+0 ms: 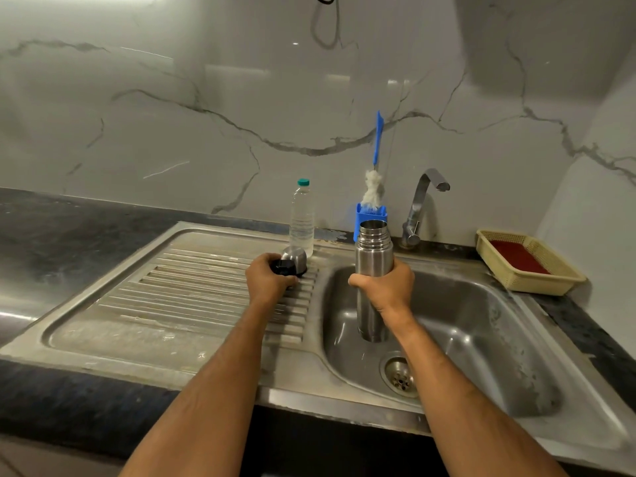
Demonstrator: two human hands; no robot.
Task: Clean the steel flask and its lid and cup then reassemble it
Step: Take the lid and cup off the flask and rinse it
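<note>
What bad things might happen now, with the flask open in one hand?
1. The right hand holds the open steel flask upright over the sink basin; if the steel is wet, it might slip and bang down.
2. The left hand grips the black lid right beside the steel cup on the ribbed drainboard. A nudge may knock the cup into the plastic water bottle just behind.

both arms reach forward; the left hand (266,275) curls around the lid (284,267), the right hand (387,285) grips the flask (373,259) upright.
</note>
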